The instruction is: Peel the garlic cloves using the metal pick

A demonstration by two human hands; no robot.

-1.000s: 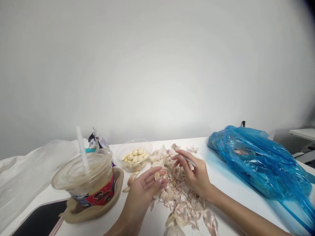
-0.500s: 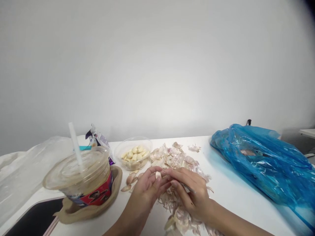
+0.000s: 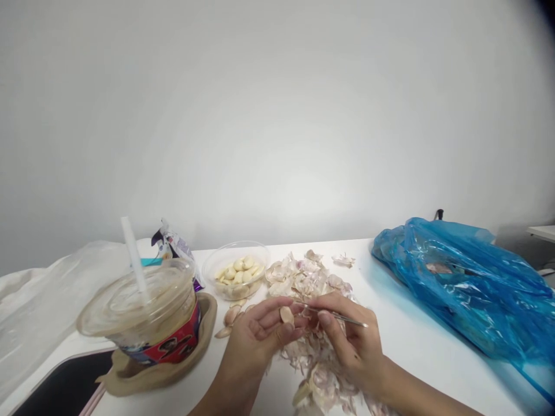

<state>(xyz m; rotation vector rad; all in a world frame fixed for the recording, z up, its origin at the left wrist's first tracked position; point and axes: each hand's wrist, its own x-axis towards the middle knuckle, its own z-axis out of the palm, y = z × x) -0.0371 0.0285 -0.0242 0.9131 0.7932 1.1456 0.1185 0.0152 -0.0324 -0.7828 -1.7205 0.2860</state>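
Lidded cup (image 3: 173, 338) with straw (image 3: 134, 254), crumpled blue bag (image 3: 472, 306)

Lit evenly, fairly bright, w/ soft, diffuse light from source out of view; brightest at lower ctr. of wall (image 3: 303, 185), dimming twd. edges. Shadowed softly & tinted blue on table (image 3: 416, 346) beside blue bag (image 3: 468, 294). Marked w/ glare on bag folds, plus thin glint along metal tool (image 3: 353, 320). Rendered soft in fine detail, esp. at garlic skins (image 3: 303, 280). Stretched at L & R edges (wide-angle); blacked out at upper R corner.
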